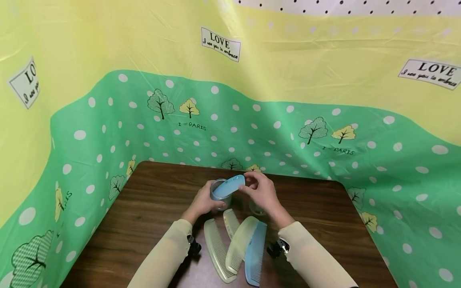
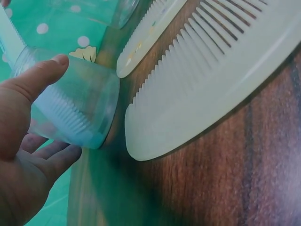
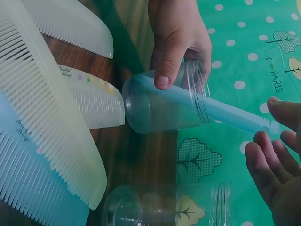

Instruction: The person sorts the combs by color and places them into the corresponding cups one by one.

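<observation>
My left hand [image 1: 206, 201] grips a clear jar [image 3: 150, 110] around its side, thumb across the near wall. A light blue comb [image 1: 230, 185] stands tilted in the jar, its lower part inside and its upper end out past the rim to the right. At that upper end is my right hand [image 1: 262, 191], its thumb and fingertips around the comb's end. Through the jar wall, the comb's teeth show in the left wrist view. Beneath my right hand stands a second clear jar [image 3: 169, 205], partly hidden in the head view.
Nearer on the brown wooden table [image 1: 144, 224] lie a pale comb [image 1: 217, 250], a small flower-printed comb [image 1: 230, 221], a pale yellow-green comb [image 1: 240, 244] and another blue comb [image 1: 255, 256], the last two overlapping. A green and yellow patterned cloth [image 1: 252, 128] hangs around the table.
</observation>
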### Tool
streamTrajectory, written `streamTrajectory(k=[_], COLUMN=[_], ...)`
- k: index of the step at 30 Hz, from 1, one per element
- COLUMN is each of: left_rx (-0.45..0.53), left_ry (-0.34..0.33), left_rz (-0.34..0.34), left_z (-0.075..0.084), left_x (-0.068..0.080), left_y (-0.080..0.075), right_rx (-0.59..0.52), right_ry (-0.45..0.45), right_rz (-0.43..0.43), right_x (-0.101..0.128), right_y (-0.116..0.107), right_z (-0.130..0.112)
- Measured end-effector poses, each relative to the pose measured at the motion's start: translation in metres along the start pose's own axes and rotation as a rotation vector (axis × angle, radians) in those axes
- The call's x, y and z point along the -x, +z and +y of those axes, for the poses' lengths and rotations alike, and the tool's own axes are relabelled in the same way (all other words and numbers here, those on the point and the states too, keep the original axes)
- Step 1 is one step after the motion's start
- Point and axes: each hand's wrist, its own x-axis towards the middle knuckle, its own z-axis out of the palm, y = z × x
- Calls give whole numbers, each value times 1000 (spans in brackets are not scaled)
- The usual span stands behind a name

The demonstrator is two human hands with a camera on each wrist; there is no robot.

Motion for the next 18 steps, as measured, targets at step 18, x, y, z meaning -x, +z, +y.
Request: streamTrajectory(k=[18], left_rx=[-6], left_ry=[10], left_rz=[-11], left_z=[-5], left_x=[-1], left_y=[1], right_rx=[102], right_ry=[-115], right_rz=[-24], right_x=[25], right_y=[-21], right_z=[16])
